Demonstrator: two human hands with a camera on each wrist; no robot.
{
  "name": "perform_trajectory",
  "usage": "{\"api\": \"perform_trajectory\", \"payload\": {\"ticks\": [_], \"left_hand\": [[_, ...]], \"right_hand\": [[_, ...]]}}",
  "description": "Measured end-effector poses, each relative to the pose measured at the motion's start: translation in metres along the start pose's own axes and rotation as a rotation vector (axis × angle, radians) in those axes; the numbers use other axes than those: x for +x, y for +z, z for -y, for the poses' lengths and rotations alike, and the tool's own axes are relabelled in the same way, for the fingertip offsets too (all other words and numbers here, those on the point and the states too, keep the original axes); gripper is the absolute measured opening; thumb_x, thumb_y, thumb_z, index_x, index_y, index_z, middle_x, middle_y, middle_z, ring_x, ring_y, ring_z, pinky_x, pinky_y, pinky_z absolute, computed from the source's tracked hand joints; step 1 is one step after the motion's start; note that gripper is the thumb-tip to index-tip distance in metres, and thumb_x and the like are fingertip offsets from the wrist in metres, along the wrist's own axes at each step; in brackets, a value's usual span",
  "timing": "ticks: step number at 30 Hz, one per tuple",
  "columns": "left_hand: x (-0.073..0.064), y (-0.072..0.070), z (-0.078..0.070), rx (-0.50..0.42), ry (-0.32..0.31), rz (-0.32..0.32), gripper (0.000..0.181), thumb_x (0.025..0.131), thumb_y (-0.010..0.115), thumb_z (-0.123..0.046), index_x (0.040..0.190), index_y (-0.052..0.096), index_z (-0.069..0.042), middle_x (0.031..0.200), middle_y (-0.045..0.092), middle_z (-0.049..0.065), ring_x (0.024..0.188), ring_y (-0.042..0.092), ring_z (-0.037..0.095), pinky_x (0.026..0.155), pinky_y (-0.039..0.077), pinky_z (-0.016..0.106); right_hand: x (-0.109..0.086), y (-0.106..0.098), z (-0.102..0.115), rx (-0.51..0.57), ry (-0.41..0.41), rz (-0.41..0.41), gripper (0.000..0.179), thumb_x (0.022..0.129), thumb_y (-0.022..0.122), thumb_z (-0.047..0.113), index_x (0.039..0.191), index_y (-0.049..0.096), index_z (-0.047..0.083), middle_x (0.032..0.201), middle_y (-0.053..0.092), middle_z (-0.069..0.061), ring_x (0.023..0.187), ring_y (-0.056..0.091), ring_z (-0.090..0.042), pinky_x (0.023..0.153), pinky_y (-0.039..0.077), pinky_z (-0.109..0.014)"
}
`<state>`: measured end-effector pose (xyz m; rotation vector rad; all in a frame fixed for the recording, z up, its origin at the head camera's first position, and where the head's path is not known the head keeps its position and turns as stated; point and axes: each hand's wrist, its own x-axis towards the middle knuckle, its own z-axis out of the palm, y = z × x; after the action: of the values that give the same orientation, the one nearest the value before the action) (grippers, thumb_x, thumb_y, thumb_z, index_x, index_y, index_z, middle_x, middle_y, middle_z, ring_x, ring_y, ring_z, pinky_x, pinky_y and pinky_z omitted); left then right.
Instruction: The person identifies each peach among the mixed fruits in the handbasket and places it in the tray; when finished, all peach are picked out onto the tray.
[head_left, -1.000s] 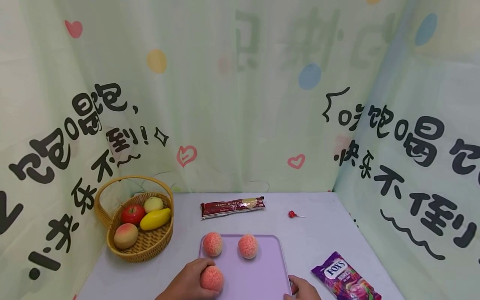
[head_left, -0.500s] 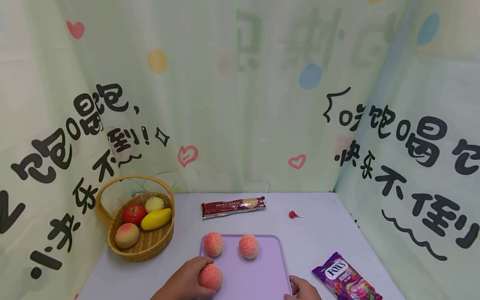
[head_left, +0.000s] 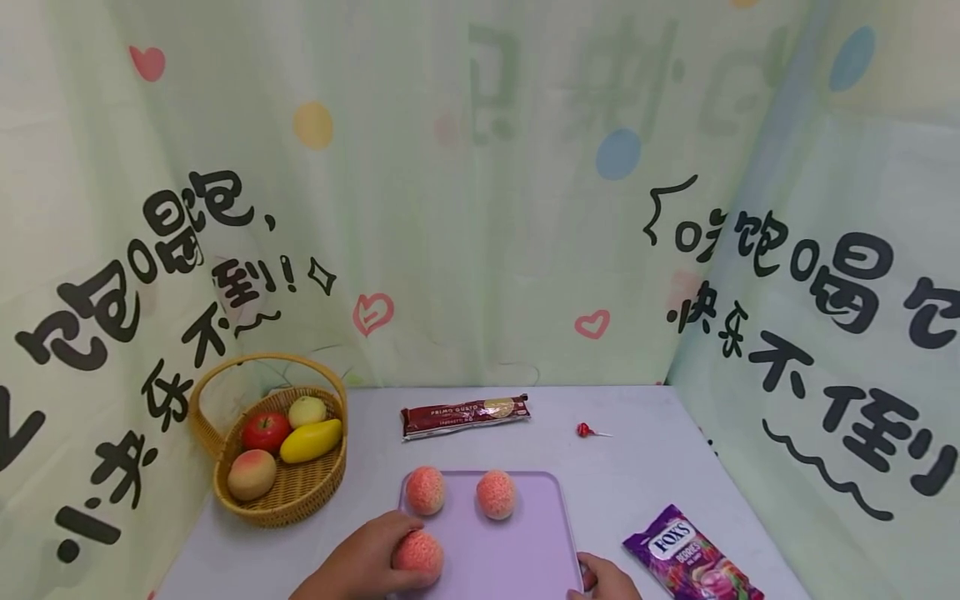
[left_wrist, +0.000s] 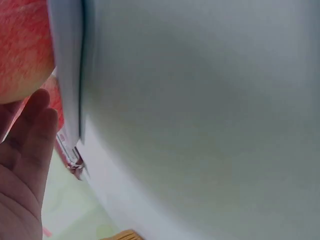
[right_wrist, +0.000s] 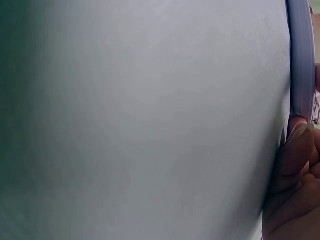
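Note:
My left hand [head_left: 367, 557] grips a pink speckled peach [head_left: 417, 560] at the near left of the purple tray [head_left: 517, 533]. In the left wrist view the peach [left_wrist: 22, 47] shows red fading to yellow, with the fingers against its side. Two similar peaches lie along the tray's far part, one at the left corner [head_left: 425, 490] and another [head_left: 496, 494] to its right. My right hand [head_left: 607, 578] holds the tray's right edge, and the right wrist view shows fingertips at the tray rim [right_wrist: 302, 60]. The tray's near edge is out of frame.
A wicker basket [head_left: 300, 498] at the left holds a tomato [head_left: 266, 432], a banana-like yellow fruit [head_left: 311, 441] and other fruit. Behind the tray lies a spaghetti packet [head_left: 465, 415], with a red lollipop [head_left: 584, 430] to its right. A purple candy bag [head_left: 693, 554] lies at right.
My left hand has shifted slightly to the left with the peach in its grip. The right hand stays at the tray's edge, and the other two peaches have not moved.

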<state>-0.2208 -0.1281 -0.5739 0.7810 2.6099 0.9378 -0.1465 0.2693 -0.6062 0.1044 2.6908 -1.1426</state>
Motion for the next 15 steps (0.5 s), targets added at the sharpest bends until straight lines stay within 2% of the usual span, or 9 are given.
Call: {"api": "perform_trajectory", "payload": {"ticks": [4,7,12,15], "left_hand": [[-0.005,-0.010,0.000,0.092,0.068,-0.019,0.069,0.080,0.069,-0.075,0.127,0.067,-0.025,0.115,0.064,-0.018,0.102,0.059,0.001,0.094,0.057,0.037],[-0.007,-0.019,0.001,0.158,0.113,-0.023,0.072,0.082,0.068,-0.074,0.129,0.067,-0.020,0.121,0.067,-0.013,0.109,0.062,0.007,0.098,0.056,0.041],[-0.005,-0.032,0.005,0.271,0.240,-0.104,0.062,0.088,0.071,-0.062,0.130,0.067,-0.017,0.124,0.069,-0.005,0.114,0.064,0.011,0.099,0.056,0.039],[-0.006,-0.039,0.005,0.315,0.249,-0.148,0.058,0.088,0.074,-0.057,0.131,0.067,-0.018,0.126,0.069,-0.006,0.117,0.064,0.012,0.100,0.056,0.041]], "right_hand": [[-0.001,0.002,0.001,-0.009,0.000,-0.010,0.054,0.082,0.080,0.012,0.124,0.058,-0.016,0.078,0.055,0.000,0.065,0.051,-0.016,0.058,0.043,-0.025],[0.000,0.002,0.001,-0.016,0.006,-0.012,0.053,0.083,0.080,0.013,0.124,0.059,-0.015,0.078,0.055,0.000,0.065,0.050,-0.015,0.058,0.043,-0.025],[0.000,-0.001,0.001,-0.009,0.009,0.003,0.052,0.082,0.080,0.013,0.123,0.061,-0.012,0.078,0.055,-0.001,0.066,0.051,-0.016,0.059,0.043,-0.026],[-0.001,-0.002,0.002,-0.008,0.016,-0.003,0.053,0.082,0.080,0.012,0.124,0.060,-0.014,0.078,0.054,-0.001,0.066,0.051,-0.016,0.059,0.044,-0.026]]}}
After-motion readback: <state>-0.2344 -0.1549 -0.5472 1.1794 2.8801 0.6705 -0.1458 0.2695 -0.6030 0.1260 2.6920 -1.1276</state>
